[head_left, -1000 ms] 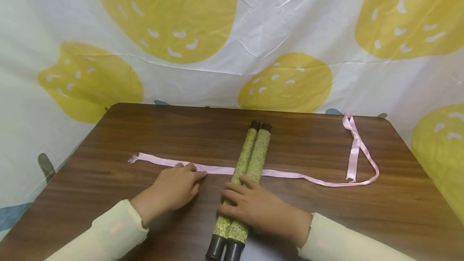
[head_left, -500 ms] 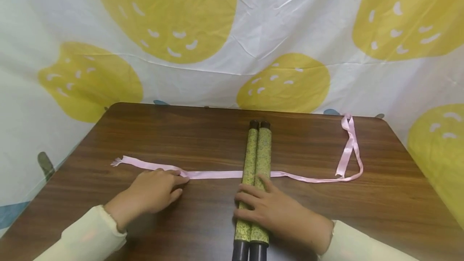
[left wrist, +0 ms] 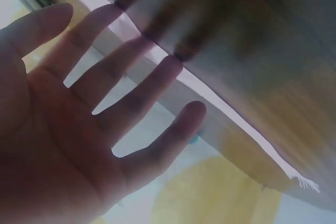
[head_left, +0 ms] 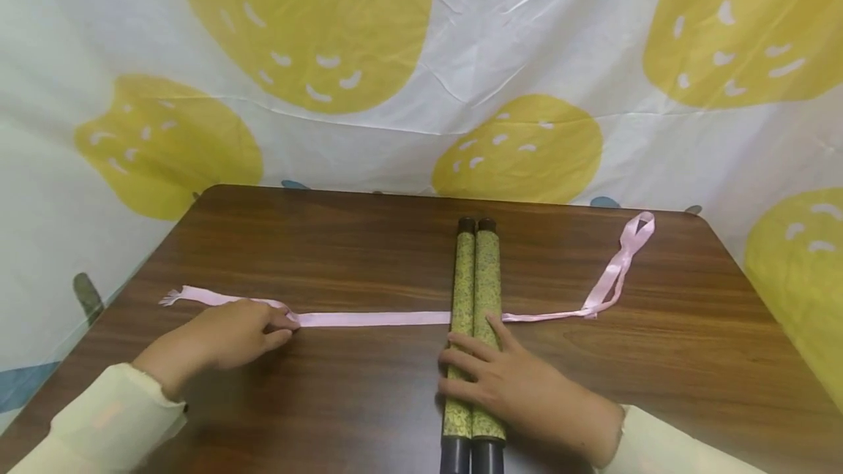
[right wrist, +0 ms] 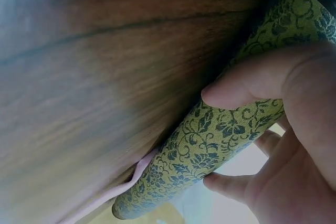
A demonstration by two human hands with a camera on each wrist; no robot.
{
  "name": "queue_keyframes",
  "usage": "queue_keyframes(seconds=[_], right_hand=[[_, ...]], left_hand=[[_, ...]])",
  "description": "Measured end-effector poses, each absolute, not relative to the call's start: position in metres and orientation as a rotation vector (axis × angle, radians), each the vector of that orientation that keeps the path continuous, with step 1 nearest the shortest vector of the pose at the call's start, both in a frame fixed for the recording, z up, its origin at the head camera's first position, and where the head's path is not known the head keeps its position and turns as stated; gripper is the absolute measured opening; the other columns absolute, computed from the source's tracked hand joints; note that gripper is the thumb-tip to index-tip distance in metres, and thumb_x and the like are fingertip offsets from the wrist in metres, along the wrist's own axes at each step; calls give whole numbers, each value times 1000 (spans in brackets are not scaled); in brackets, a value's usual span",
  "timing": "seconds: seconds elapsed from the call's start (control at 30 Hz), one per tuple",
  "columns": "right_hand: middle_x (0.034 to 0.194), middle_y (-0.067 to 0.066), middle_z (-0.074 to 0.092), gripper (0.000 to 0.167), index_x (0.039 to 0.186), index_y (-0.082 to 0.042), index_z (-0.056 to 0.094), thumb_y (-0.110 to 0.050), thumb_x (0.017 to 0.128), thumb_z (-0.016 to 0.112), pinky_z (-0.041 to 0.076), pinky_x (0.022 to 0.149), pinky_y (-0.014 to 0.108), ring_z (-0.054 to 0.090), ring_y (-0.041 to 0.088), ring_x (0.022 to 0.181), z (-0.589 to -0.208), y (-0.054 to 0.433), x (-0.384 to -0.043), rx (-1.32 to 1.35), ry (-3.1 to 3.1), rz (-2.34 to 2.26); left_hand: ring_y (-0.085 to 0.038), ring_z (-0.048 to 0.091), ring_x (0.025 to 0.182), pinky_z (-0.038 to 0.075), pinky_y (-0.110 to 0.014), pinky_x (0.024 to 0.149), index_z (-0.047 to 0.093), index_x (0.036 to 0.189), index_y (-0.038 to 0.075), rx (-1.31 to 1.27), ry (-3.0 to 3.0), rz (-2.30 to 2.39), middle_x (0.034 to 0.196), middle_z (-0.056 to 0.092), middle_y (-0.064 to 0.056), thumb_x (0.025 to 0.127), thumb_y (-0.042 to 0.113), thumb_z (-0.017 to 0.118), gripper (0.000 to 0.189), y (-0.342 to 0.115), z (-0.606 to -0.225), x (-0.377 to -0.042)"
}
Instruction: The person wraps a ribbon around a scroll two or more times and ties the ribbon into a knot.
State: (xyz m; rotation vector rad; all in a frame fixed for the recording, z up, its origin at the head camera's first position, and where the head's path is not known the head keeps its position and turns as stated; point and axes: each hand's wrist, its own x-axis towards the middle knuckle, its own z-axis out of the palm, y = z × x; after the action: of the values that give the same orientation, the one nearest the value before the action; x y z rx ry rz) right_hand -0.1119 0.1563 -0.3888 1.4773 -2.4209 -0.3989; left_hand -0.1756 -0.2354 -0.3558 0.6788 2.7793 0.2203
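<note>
A pair of rolled scrolls (head_left: 487,269) in green-yellow patterned cloth with black end knobs lies side by side on the table, pointing away from me. My right hand (head_left: 527,393) grips them from the right: fingers reach over the top, and in the right wrist view the thumb (right wrist: 247,85) presses the near side. A pink ribbon (head_left: 375,319) passes crosswise beneath the scrolls, which hide its middle. My left hand (head_left: 230,331) touches the ribbon near its frayed left end; in the left wrist view the fingers are spread and fairly straight, fingertips on the ribbon (left wrist: 215,100), thumb apart.
The dark wood-grain table (head_left: 342,240) has rounded back corners. Behind it hangs a white curtain (head_left: 369,145) printed with yellow fruit. To the right, the ribbon's other part lies doubled, forming a loop (head_left: 635,232) near the back edge.
My left hand has moved left, drawing the ribbon along; its right part has shortened and folded over. With my right hand, the scrolls have shifted right and turned straighter.
</note>
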Motion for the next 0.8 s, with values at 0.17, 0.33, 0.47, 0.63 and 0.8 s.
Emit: queue_keyframes(seconds=[0.17,0.33,0.47,0.63,0.8], right_hand=[[138,1,55,60,126,-32,54,-9,76,76,40,104,67,50,26,136,-390,158,-111,1461,-2420,-360],[140,2,51,63,126,-33,52,-8,74,78,41,104,65,48,26,137,-391,158,-109,1440,-2457,-375],[144,5,49,66,128,-33,51,-8,73,78,41,105,65,46,30,139,-391,158,-106,1422,-2501,-406],[146,7,49,65,128,-33,52,-5,75,76,40,106,65,45,33,141,-392,159,-105,1407,-2523,-381],[149,8,47,75,130,-34,51,6,70,73,36,108,67,41,36,143,-392,161,-104,1426,-2583,-289]], left_hand=[[-37,68,110,50,-57,95,78,104,14,708,2750,289,118,72,-8,99,24,59,22,-251,-360,-188],[-34,71,100,53,-55,89,78,96,11,702,2759,313,110,74,-10,98,20,59,21,-264,-365,-196],[-44,68,107,51,-59,92,78,104,7,655,2776,310,114,73,-16,98,19,58,24,-269,-364,-200],[-46,65,111,49,-61,94,75,111,3,564,2788,293,118,71,-21,99,21,56,29,-270,-362,-204],[-46,65,111,49,-61,94,75,112,3,523,2788,279,120,70,-22,99,24,56,31,-267,-359,-205]])
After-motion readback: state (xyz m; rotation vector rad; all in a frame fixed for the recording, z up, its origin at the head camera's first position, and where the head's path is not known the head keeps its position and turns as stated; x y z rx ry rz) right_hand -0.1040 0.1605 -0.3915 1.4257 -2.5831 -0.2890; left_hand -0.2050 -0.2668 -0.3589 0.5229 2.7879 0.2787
